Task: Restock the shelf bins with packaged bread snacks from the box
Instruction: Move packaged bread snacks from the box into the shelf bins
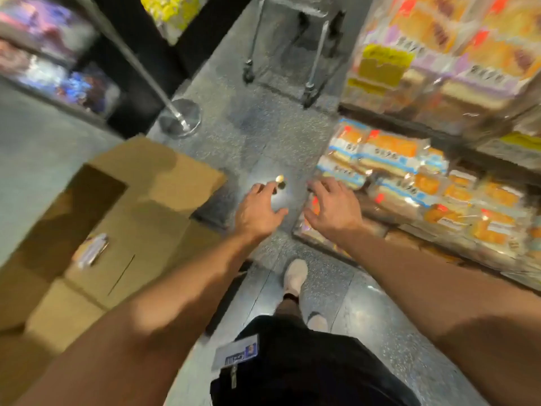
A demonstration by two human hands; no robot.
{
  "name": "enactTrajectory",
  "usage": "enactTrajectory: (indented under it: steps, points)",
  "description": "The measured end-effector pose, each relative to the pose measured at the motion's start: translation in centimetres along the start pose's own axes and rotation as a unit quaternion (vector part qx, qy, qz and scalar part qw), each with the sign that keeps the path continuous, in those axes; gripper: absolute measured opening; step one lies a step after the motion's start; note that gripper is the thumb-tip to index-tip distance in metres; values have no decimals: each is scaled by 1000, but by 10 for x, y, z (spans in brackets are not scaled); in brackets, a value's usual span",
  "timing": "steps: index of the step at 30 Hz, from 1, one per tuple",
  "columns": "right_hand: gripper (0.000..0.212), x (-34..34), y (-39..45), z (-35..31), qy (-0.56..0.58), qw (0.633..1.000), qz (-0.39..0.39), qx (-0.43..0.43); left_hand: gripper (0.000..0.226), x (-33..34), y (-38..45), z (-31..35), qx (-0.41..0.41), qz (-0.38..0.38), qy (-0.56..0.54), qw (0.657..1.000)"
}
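Both hands empty and extended, between the box and the low shelf bin.

Your left hand [259, 210] and right hand [333, 210] hang over the floor [263, 127] with fingers loosely spread, gripping nothing; the right sits just beside the bin's [325, 238] near corner, judged ready to settle stock. Packaged bread snacks [389, 162] fill that bin and the shelf above. The cardboard box [140, 206] stands open at your left, one pack [90, 250] lying on its flap, within reach. Speckled grey floor, narrow aisle; a stanchion base [180, 117] and a wheeled cart [281, 54] stand ahead. Frame blurred.
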State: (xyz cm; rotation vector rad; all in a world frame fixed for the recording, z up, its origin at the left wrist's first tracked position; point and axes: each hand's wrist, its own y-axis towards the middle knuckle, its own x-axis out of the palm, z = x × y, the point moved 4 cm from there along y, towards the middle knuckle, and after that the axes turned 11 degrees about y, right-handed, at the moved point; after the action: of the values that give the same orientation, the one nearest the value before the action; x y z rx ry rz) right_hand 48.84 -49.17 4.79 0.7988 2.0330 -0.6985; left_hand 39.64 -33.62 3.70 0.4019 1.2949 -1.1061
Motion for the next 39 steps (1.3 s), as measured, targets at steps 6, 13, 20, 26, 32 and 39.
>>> enactTrajectory:
  steps: [6, 13, 20, 26, 32, 39]
  points:
    - [59, 75, -37, -111, 20, 990, -92, -107, 62, -9, -114, -132, -176, 38, -57, 982]
    - [53, 144, -51, -258, -37, 961, -170, -213, 63, -36, -213, -274, -328, 71, -79, 939]
    - [60, 243, -43, -407, -78, 938, -199, -274, 63, -49, -268, -421, -386, 88, -121, 910]
    - [60, 324, -10, -476, -33, 940, -246, -233, 62, -46, -255, -507, -404, 66, -142, 901]
    - [63, 416, 70, -499, 13, 949, -276, -150, 61, -27, -200, -571, -408, 30, -174, 896]
    - [66, 526, 153, -496, 37, 949, -305, -68, 61, 21, -145, -623, -433, -18, -231, 871]
